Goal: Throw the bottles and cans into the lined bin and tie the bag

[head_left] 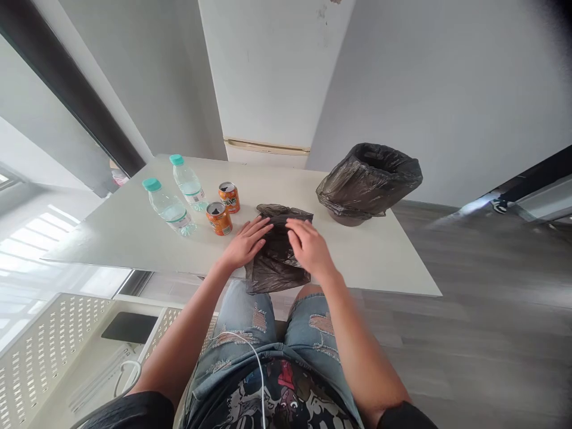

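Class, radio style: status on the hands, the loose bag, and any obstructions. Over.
Left hand spread on loose bag; right hand at its right side. Bag crumpled, near end over table edge. Nothing blocking; two orange cans near left hand.

Smoky, see-through black on the near bag point(277, 277) and again on the bin liner point(348, 187); bright orange with dark lettering on the front can point(220, 223) and rear can point(230, 200); turquoise on the bottle caps point(152, 185); off-white across the table point(379, 262); faded blue on the jeans point(245, 307); black with multicoloured print on the T-shirt point(290, 405)
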{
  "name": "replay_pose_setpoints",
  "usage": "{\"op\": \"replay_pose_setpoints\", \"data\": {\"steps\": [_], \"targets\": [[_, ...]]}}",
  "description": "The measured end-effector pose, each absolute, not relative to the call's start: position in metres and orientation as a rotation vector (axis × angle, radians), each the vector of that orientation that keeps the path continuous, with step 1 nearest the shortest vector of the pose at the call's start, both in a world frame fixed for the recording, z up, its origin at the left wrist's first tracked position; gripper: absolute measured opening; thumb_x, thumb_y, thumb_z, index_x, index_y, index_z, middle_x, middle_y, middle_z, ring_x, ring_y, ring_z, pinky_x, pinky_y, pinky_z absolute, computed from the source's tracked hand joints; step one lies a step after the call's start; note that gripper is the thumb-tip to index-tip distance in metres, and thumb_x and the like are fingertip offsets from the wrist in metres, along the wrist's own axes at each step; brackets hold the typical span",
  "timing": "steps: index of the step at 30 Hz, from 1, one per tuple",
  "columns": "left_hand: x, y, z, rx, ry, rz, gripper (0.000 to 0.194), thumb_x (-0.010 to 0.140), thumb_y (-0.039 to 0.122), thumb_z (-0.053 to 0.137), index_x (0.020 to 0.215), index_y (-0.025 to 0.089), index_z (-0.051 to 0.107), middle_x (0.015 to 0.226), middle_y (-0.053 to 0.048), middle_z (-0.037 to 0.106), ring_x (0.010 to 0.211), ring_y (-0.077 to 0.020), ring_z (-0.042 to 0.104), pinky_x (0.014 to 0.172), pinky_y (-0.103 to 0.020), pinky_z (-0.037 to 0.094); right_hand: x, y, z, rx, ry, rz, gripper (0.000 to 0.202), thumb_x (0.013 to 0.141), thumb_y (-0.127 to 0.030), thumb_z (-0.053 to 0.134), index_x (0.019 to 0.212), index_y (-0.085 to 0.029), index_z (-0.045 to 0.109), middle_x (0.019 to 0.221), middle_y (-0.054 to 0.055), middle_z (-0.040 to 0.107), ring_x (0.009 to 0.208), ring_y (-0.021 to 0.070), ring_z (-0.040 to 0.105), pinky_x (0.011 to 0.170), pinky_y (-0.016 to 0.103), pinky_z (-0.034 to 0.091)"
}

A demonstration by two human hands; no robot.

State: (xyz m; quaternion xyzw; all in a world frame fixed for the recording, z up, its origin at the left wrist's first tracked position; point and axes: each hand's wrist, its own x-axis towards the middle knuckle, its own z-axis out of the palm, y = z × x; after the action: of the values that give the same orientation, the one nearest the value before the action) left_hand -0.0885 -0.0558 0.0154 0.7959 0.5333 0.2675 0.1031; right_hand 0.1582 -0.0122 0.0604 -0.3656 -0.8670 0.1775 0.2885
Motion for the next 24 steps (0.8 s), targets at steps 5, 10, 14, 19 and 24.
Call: {"op": "replay_pose_setpoints", "data": {"steps": [5, 10, 14, 19, 24], "targets": [[-0.086, -0.048, -0.001, 2.387, 1.698, 0.601, 0.048, 0.109, 0.04, 0.04, 0.149, 0.027, 0.063, 0.162, -0.006, 0.055, 0.16, -0.028, 0.036, 0.133, -0.058, 0.024, 0.164, 0.027, 0.027, -1.096, -2.577, 0.489, 0.072, 0.109, -0.062, 0.037, 0.17, -0.026, 0.031, 0.179, 0.008, 0.017, 0.166, 0.0361, 0.016, 0.132, 0.063, 0.023], [-0.089, -0.044, -0.012, 2.375, 1.736, 0.583, 0.052, 0.103, 0.036, 0.053, 0.154, 0.029, 0.058, 0.164, -0.005, 0.052, 0.157, -0.0285, 0.041, 0.132, -0.055, 0.027, 0.16, 0.036, -0.012, -1.116, -2.7, 0.438, 0.074, 0.107, -0.066, 0.039, 0.171, -0.029, 0.029, 0.179, 0.007, 0.019, 0.166, 0.0348, 0.014, 0.133, 0.065, 0.014], [-0.088, -0.044, -0.012, 2.406, 1.741, 0.533, 0.053, 0.104, 0.036, 0.05, 0.157, 0.03, 0.055, 0.167, -0.004, 0.048, 0.159, -0.0297, 0.038, 0.133, -0.056, 0.025, 0.16, 0.036, -0.015, -1.116, -2.715, 0.426, 0.075, 0.107, -0.065, 0.041, 0.171, -0.028, 0.03, 0.179, 0.007, 0.019, 0.166, 0.0333, 0.014, 0.134, 0.063, 0.012], [-0.091, -0.051, -0.001, 2.447, 1.711, 0.643, 0.062, 0.105, 0.035, 0.047, 0.166, 0.023, 0.04, 0.174, -0.009, 0.035, 0.164, -0.0296, 0.027, 0.134, -0.055, 0.023, 0.164, 0.029, -0.004, -1.023, -2.571, 0.353, 0.064, 0.11, -0.05, 0.037, 0.169, -0.028, 0.033, 0.178, 0.006, 0.022, 0.166, 0.0316, 0.016, 0.133, 0.063, 0.013], [-0.073, -0.06, 0.021, 2.488, 1.699, 0.737, 0.055, 0.11, 0.034, 0.033, 0.162, 0.021, 0.045, 0.174, -0.008, 0.035, 0.165, -0.0266, 0.024, 0.136, -0.052, 0.021, 0.171, 0.03, -0.001, -1.011, -2.253, 0.294, 0.054, 0.108, -0.027, 0.028, 0.155, -0.023, 0.055, 0.168, 0.008, 0.045, 0.162, 0.0262, 0.03, 0.134, 0.059, 0.013]]}}
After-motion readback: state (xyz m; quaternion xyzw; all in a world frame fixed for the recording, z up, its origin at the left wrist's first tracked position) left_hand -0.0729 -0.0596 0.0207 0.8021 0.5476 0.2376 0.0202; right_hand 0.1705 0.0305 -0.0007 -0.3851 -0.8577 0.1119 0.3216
